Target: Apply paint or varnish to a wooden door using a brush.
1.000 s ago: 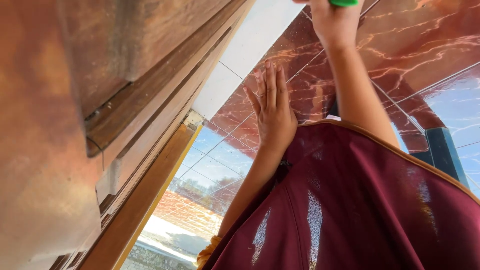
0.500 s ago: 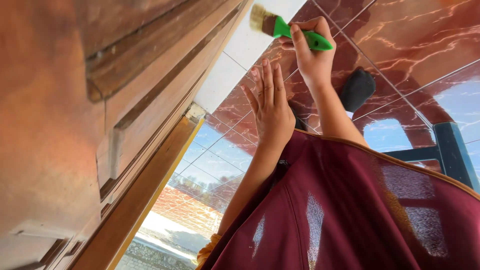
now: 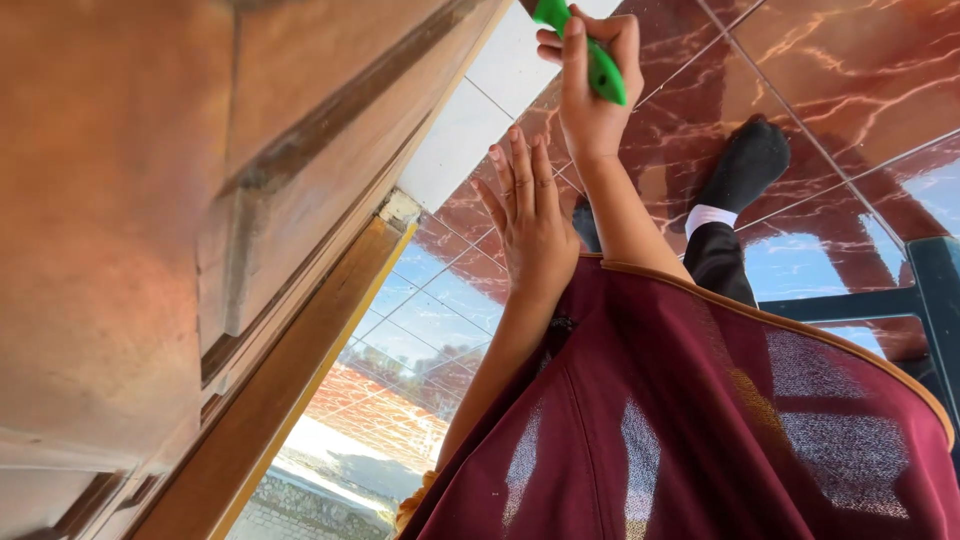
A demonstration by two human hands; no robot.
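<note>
My right hand [image 3: 590,85] grips a paintbrush with a green handle [image 3: 592,55] near the top of the view; its bristles are cut off by the frame's upper edge. My left hand [image 3: 530,225] is held flat with fingers spread, just below the right hand and holding nothing. Both hands are beside a brown wooden door [image 3: 200,220] that fills the left side. Below the hands lies a glossy red marbled tile floor [image 3: 850,70]. A maroon garment [image 3: 700,420] covers my lap.
A foot in a dark sock [image 3: 745,165] rests on the red tiles to the right of my arms. A dark blue frame leg [image 3: 940,290] stands at the right edge. A white tile strip [image 3: 470,120] runs along the door's base.
My right hand has moved the brush up, so the bristles have left the top of the view. The view shifted, showing more of the socked foot. The left hand stays flat.
</note>
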